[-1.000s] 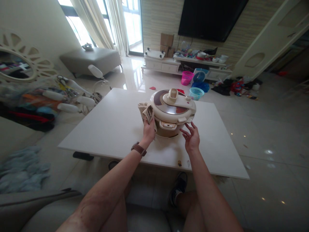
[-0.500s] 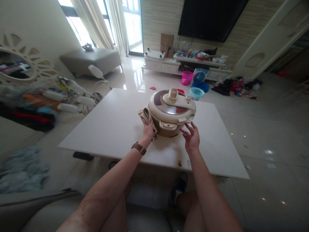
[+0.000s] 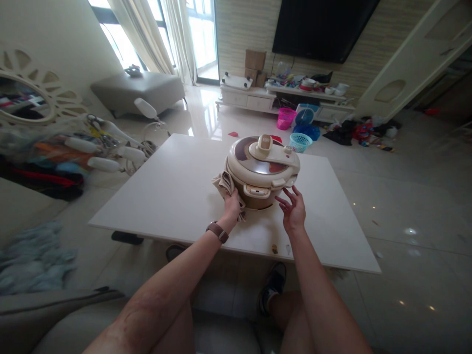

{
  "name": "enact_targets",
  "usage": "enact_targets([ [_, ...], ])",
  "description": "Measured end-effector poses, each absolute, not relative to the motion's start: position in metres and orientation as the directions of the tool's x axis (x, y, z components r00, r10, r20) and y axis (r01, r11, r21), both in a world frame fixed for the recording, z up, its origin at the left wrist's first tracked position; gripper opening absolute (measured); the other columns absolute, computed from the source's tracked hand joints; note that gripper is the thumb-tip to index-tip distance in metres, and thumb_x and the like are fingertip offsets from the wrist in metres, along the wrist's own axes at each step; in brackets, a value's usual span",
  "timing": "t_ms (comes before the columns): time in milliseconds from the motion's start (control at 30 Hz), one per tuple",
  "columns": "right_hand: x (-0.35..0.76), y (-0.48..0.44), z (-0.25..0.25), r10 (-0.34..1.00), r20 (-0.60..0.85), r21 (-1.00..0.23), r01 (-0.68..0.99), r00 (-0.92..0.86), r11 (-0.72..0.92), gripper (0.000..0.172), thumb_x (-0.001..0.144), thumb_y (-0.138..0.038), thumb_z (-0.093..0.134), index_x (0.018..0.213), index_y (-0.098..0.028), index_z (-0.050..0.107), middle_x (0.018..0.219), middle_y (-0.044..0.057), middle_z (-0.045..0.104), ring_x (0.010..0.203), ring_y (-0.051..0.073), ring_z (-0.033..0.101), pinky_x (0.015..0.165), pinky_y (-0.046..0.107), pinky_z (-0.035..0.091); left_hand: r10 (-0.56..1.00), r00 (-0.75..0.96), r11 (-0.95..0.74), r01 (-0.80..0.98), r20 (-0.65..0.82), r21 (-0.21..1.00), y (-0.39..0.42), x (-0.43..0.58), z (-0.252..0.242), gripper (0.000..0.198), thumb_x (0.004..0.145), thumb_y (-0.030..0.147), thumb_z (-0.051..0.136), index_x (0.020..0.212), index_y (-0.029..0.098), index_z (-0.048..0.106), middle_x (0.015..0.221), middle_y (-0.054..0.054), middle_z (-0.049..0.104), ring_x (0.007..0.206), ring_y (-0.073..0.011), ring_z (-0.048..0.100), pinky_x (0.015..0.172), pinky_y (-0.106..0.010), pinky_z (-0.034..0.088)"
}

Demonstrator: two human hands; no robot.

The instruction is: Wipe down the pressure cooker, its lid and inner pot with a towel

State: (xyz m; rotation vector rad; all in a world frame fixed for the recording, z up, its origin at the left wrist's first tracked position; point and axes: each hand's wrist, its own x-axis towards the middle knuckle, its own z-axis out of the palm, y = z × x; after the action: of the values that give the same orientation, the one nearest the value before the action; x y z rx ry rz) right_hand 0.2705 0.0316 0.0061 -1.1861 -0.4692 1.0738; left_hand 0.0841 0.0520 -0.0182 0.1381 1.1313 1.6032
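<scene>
A cream and brown electric pressure cooker (image 3: 263, 169) with a shiny lid stands on the white table (image 3: 177, 182). My left hand (image 3: 232, 204) is closed around a bunched beige cloth (image 3: 224, 184) and presses it to the cooker's lower left side. A brown watch sits on that wrist. At the cooker's lower right, my right hand (image 3: 293, 209) has its fingers spread, palm toward the body, fingertips at or very close to the cooker's side. Whether they touch it cannot be made out. Part of the cooker's left wall is hidden behind the cloth.
Two small objects, one a brown piece (image 3: 274, 249), lie near the table's front edge. Beyond the table are a turquoise basket (image 3: 300, 142), a pink bin (image 3: 286, 118) and a cluttered TV cabinet (image 3: 245, 100). A lamp with white shades (image 3: 132, 154) stands left.
My left hand has shifted slightly to the right and down with the cloth along the cooker's side. My right hand and the cooker look almost unmoved.
</scene>
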Motion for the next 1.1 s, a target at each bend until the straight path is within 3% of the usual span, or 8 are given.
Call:
enact_targets([
  [167,0.270,0.032,0.007,0.860,-0.229,-0.903,-0.430,0.456,-0.013,0.056,0.077,-0.045,0.067,0.132,-0.031,0.068,0.136,0.005,0.077,0.079,0.016,0.080,0.061,0.022,0.046,0.839,-0.401,0.049,-0.618,-0.369,0.785,0.044,0.087,-0.014,0.025,0.096,0.016,0.073,0.117,0.029,0.074,0.149,-0.001,0.070,0.153,-0.0157,0.053,0.132,-0.034,0.034],
  [333,0.270,0.032,0.006,0.863,-0.222,-0.901,-0.433,0.453,-0.005,0.056,0.077,-0.046,0.067,0.132,-0.031,0.068,0.135,0.004,0.078,0.079,0.016,0.080,0.060,0.021,0.046,0.848,-0.394,0.030,-0.633,-0.355,0.774,0.047,0.078,-0.007,0.028,0.094,0.018,0.076,0.120,0.025,0.075,0.146,-0.007,0.072,0.149,-0.0216,0.059,0.128,-0.038,0.043],
  [433,0.271,0.032,0.005,0.865,-0.223,-0.901,-0.433,0.450,-0.007,0.057,0.077,-0.047,0.068,0.132,-0.031,0.067,0.134,0.005,0.077,0.078,0.016,0.080,0.059,0.021,0.045,0.867,-0.381,0.002,-0.640,-0.320,0.768,0.052,0.066,0.005,0.035,0.096,0.019,0.070,0.131,0.020,0.072,0.142,-0.010,0.075,0.137,-0.0267,0.068,0.123,-0.043,0.050],
  [567,0.271,0.032,0.006,0.864,-0.231,-0.901,-0.433,0.447,-0.017,0.058,0.076,-0.044,0.067,0.132,-0.031,0.067,0.133,0.004,0.078,0.078,0.016,0.080,0.059,0.021,0.045,0.881,-0.376,-0.096,-0.737,-0.288,0.669,0.059,0.044,0.028,0.040,0.098,0.022,0.065,0.138,0.018,0.068,0.135,-0.011,0.078,0.127,-0.0281,0.074,0.116,-0.046,0.057],
  [767,0.270,0.032,0.007,0.859,-0.235,-0.906,-0.423,0.456,-0.023,0.058,0.075,-0.044,0.066,0.131,-0.030,0.067,0.129,0.004,0.077,0.078,0.015,0.079,0.061,0.021,0.045,0.953,-0.220,-0.095,-0.870,-0.209,0.483,0.063,0.005,0.049,0.045,0.102,0.036,0.058,0.139,0.013,0.069,0.136,-0.016,0.077,0.136,-0.0335,0.069,0.121,-0.054,0.052],
  [900,0.272,0.034,0.003,0.823,-0.182,-0.931,-0.365,0.538,0.033,0.044,0.074,-0.042,0.066,0.116,-0.027,0.069,0.111,0.000,0.077,0.074,0.013,0.075,0.063,0.022,0.047,0.971,-0.146,-0.050,-0.898,-0.190,0.437,0.061,-0.009,0.048,0.047,0.103,0.038,0.057,0.143,0.014,0.067,0.137,-0.016,0.076,0.139,-0.0344,0.066,0.122,-0.057,0.051],
  [1000,0.272,0.034,0.001,0.753,-0.045,-0.959,-0.239,0.657,0.152,0.027,0.072,-0.037,0.066,0.096,-0.023,0.068,0.087,-0.004,0.071,0.063,0.010,0.065,0.059,0.022,0.045,0.985,-0.049,0.028,-0.901,-0.165,0.432,0.057,-0.010,0.050,0.049,0.104,0.044,0.056,0.142,0.014,0.066,0.137,-0.016,0.076,0.139,-0.0350,0.067,0.121,-0.058,0.051],
  [1100,0.267,0.028,0.003,0.774,0.072,-0.954,-0.183,0.629,0.238,0.021,0.075,-0.040,0.067,0.083,-0.021,0.067,0.069,-0.004,0.066,0.053,0.010,0.059,0.053,0.023,0.043,0.985,0.041,0.112,-0.891,-0.168,0.441,0.050,-0.003,0.054,0.049,0.104,0.045,0.056,0.140,0.014,0.068,0.134,-0.015,0.077,0.135,-0.0356,0.069,0.119,-0.058,0.053],
])
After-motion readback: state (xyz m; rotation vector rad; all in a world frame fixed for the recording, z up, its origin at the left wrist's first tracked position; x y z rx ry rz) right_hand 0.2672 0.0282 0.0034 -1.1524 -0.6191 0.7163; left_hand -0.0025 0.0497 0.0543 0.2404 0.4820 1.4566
